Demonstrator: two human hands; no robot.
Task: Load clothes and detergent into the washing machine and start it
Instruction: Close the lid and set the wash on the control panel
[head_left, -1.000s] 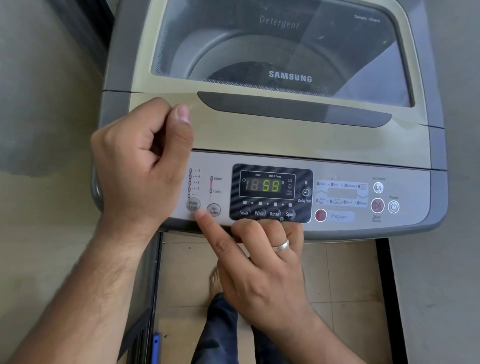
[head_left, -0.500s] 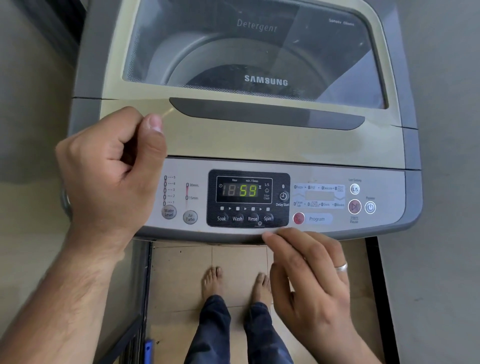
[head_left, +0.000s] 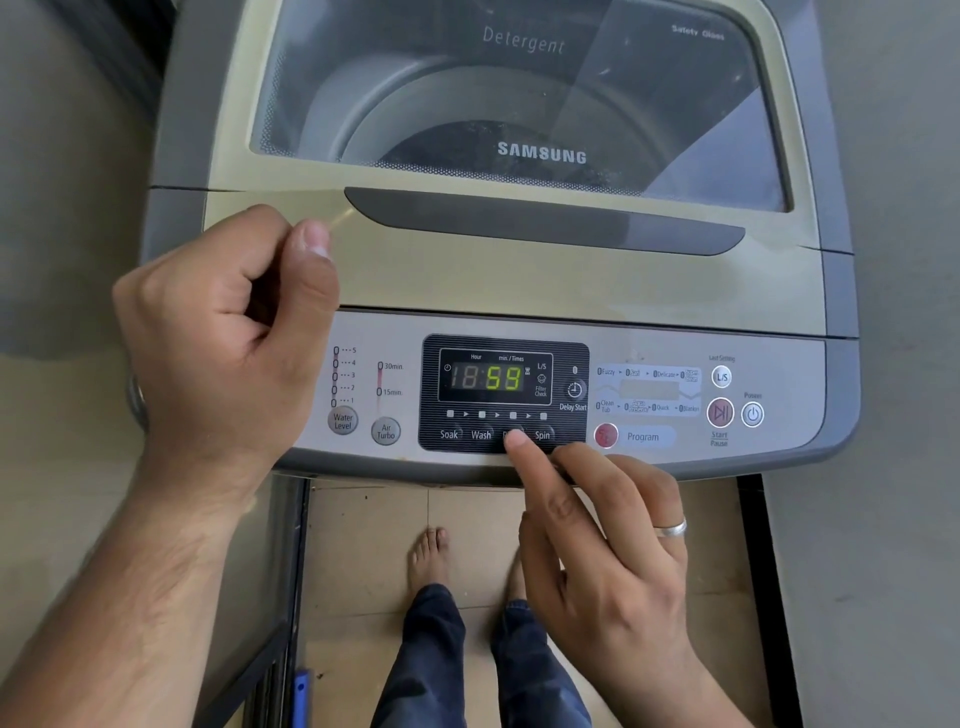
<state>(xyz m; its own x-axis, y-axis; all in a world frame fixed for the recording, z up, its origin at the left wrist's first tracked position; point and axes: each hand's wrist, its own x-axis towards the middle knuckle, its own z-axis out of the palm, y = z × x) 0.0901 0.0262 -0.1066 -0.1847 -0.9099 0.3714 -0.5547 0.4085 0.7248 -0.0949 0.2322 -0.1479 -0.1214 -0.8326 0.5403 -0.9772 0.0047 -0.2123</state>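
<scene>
Our right hand (head_left: 613, 561), forefinger extended, holds nothing and presses the Rinse button (head_left: 511, 435) on the lid-shut grey top-loading washing machine (head_left: 519, 280); left hand (head_left: 218, 332) loosely fisted, empty. Red Start button (head_left: 720, 412) awaits.

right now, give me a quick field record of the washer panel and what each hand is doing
machine: top-load washing machine, lid shut
display: display shows 59 lit green
right hand: right hand, index fingertip on the Rinse button, covering part of its label
left hand: left hand, loose fist resting over the panel's left end, holding nothing visible
start/pause button: Start/Pause button, untouched, to the right of the pointing finger
power button: power button, untouched
person: standing barefoot at the front
</scene>
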